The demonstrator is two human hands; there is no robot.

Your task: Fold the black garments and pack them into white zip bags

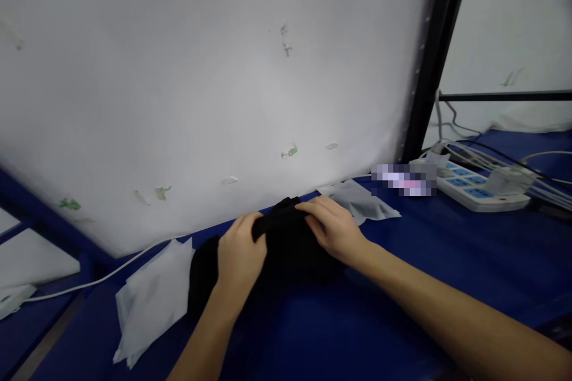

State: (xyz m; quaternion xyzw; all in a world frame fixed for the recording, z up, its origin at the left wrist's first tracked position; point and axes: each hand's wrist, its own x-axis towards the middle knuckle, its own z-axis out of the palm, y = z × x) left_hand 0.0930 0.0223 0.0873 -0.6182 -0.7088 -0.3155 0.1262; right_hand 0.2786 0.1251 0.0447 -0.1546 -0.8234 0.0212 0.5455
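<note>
A black cloth item (290, 250), its exact kind not clear in the dark folds, lies bunched on the blue table near the wall. My left hand (241, 250) is closed on the left part of its raised upper edge. At the right end of that same edge, my right hand (330, 226) pinches the fabric between thumb and fingers. More black fabric (203, 277) shows to the left of my left wrist. Several frosted plastic bags (154, 297) lie in a stack beside it, and another frosted bag (357, 199) rests behind my right hand.
A white panel (223, 83) rises behind the blue table (304, 333). To the right sits a white power strip (482, 184) with blue sockets and several cables. A blurred-out object (404, 180) lies beside it. One white cable (107, 277) runs along the left back edge.
</note>
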